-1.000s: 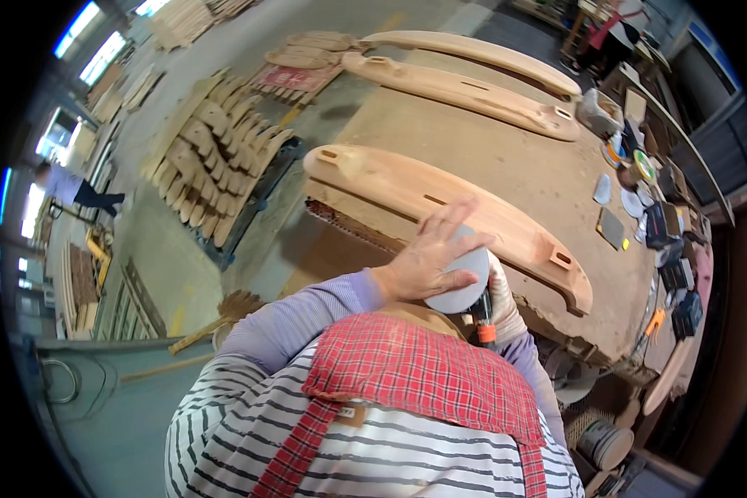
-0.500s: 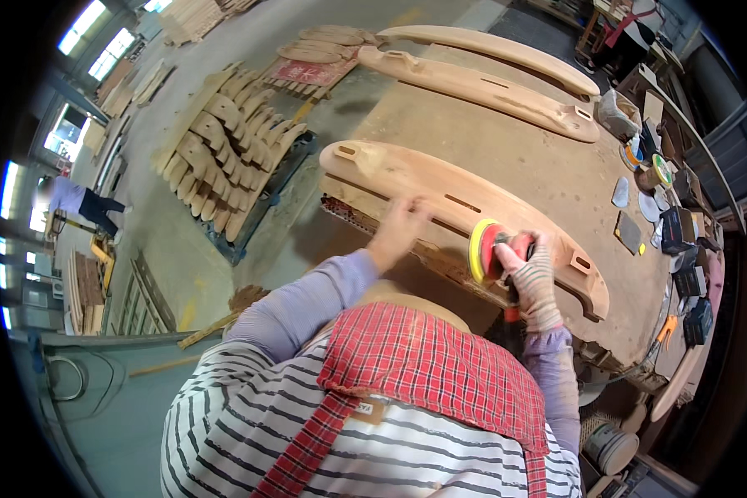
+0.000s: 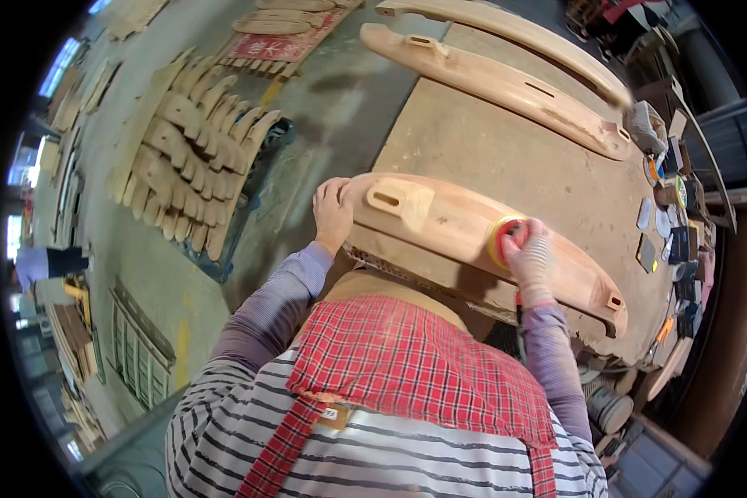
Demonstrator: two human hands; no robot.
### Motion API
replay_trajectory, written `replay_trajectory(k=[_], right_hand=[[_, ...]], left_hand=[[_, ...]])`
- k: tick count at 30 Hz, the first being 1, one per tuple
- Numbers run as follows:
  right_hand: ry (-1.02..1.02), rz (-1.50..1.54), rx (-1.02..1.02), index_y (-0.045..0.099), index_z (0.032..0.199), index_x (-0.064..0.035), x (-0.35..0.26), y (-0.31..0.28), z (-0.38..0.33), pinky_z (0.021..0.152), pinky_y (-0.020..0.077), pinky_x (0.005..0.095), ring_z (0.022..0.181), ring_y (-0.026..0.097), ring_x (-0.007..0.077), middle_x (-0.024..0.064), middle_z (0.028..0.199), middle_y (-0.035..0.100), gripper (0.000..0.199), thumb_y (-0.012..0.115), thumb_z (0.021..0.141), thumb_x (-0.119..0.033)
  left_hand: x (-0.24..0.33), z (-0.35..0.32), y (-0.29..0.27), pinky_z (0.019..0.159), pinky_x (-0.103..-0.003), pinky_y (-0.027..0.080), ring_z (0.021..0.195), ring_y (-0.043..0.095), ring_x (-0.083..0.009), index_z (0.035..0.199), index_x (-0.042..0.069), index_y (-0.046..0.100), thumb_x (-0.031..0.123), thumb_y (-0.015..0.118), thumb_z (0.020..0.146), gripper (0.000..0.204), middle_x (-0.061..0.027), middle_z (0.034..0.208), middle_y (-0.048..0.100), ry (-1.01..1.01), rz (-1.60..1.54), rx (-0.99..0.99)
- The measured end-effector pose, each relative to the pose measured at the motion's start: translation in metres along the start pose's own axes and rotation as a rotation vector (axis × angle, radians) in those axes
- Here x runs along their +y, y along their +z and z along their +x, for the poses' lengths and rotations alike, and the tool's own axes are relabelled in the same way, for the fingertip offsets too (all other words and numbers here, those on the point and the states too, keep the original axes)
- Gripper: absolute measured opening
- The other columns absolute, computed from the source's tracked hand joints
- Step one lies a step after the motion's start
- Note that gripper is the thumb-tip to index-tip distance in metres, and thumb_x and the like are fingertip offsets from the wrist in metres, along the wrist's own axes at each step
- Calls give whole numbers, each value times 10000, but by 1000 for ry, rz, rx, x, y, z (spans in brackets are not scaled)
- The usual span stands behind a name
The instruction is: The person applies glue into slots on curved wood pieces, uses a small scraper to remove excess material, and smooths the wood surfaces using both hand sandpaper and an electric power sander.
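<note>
A long curved wooden piece (image 3: 465, 212), pale and smooth with a slot near each end, lies along the near edge of the worktable (image 3: 506, 137). My left hand (image 3: 333, 212) curls its fingers over the piece's left end. In my right hand (image 3: 533, 256), partly covered by a pale striped glove, is a red sander (image 3: 510, 235) with a yellow pad rim. Its pad is down on the upper face of the wood, right of the middle. My palm and fingers hide part of the sander body.
Two similar pieces, a slotted one (image 3: 506, 87) and a plainer one (image 3: 515, 41), lie farther back. Sanding discs (image 3: 662, 222), dark boxes and a bag (image 3: 646, 127) line the right edge. Left on the floor stands a pallet of curved wooden parts (image 3: 191, 158).
My left hand has moved left, from the piece's near edge to its left end. The sander, earlier tilted up with its pad showing, now lies on the wood. The view has shifted.
</note>
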State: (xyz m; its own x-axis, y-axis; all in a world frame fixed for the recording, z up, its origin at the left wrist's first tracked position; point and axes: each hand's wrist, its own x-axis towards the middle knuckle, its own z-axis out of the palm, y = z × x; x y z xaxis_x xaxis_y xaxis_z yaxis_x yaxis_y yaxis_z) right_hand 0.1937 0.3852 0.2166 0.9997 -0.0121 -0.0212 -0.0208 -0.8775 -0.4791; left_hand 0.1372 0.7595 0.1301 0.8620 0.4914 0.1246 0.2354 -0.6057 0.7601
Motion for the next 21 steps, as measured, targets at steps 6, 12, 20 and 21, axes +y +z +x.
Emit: replay_trajectory(k=[6, 12, 20, 21], right_hand=[[29, -6, -200, 574, 1086, -126, -120, 46, 10, 707, 507, 442, 803, 584, 326, 103, 880, 583, 390, 754, 745, -177], [184, -21, -27, 565, 1036, -147, -78, 25, 8, 746, 517, 427, 843, 606, 323, 138, 1006, 540, 374, 767, 729, -214], [513, -226, 174, 546, 1194, -80, 89, -44, 21, 893, 485, 438, 999, 597, 387, 210, 1126, 580, 544, 752, 762, -337], [547, -274, 188, 534, 1209, -72, 99, -60, 25, 904, 481, 439, 1001, 600, 386, 217, 1130, 583, 569, 748, 761, -350]], left_hand=[[27, 54, 30, 977, -421, 391, 1113, 541, -274, 1075, 148, 650, 301, 575, 932, 222, -49, 1118, 616, 12, -99, -297], [58, 59, 37, 975, -391, 386, 1079, 550, -251, 1055, 151, 649, 354, 543, 951, 252, -37, 1070, 630, 207, 173, -498], [52, 62, 38, 979, -394, 380, 1067, 562, -237, 1116, 130, 614, 256, 529, 952, 223, -33, 1048, 652, 216, 170, -494], [55, 62, 38, 981, -393, 380, 1066, 564, -234, 1122, 126, 611, 245, 526, 953, 224, -33, 1045, 657, 207, 172, -495]])
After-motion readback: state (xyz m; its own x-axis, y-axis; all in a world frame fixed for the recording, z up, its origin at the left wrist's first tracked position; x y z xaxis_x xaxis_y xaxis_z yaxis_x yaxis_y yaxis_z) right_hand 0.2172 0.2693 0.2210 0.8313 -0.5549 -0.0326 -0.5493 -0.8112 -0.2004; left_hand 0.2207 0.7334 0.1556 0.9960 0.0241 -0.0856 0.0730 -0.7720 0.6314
